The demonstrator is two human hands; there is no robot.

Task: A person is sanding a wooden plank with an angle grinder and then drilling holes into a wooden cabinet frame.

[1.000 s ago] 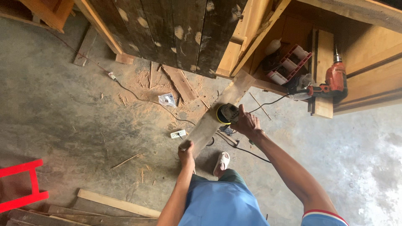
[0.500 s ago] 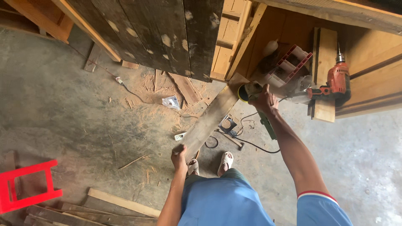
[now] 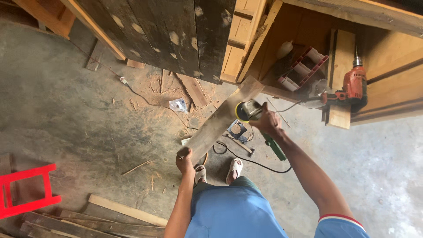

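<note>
A long grey weathered plank (image 3: 216,123) runs diagonally from near my body up to the wooden frame. My left hand (image 3: 184,161) grips its near end. My right hand (image 3: 267,122) holds a green-handled disc sander (image 3: 246,110) whose yellow pad rests against the upper right edge of the plank. The sander's black cord (image 3: 251,161) trails over the floor by my feet in white sandals (image 3: 233,169).
A red power drill (image 3: 352,86) lies on a wooden shelf at right, beside a red crate (image 3: 304,70). Dark boards (image 3: 176,31) lean at the top. A red stool (image 3: 26,189) and loose planks (image 3: 119,213) sit at lower left. Sawdust and scraps litter the concrete floor.
My right hand has carried the sander up along the plank, from its middle toward the far end. My left hand keeps its hold on the near end.
</note>
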